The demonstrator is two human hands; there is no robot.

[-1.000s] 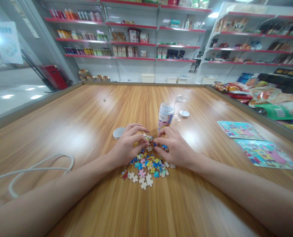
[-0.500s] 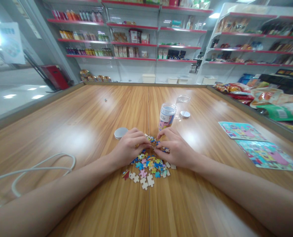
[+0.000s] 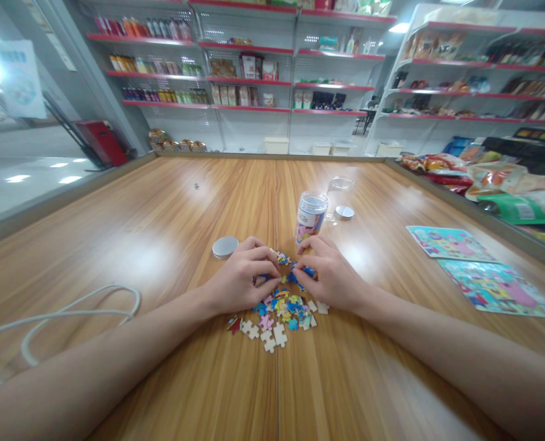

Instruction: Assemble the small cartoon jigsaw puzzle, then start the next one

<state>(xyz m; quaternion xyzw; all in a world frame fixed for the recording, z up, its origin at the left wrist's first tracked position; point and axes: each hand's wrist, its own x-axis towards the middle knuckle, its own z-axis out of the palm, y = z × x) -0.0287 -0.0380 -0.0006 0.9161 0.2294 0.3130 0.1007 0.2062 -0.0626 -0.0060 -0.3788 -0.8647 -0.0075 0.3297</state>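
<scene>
Head view: left hand (image 3: 241,278) and right hand (image 3: 331,277), curled palm-down, pinch puzzle pieces (image 3: 283,307).

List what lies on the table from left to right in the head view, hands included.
white cable → left hand → right hand → two picture sheets

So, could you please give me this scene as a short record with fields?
left hand: fingertips curled onto puzzle pieces, grip unclear
right hand: the same, opposite
pile: loose on the wooden table, between both hands
printed jar: upright, beyond right hand
silver lid: flat, beside left hand
far right: two picture sheets
</scene>
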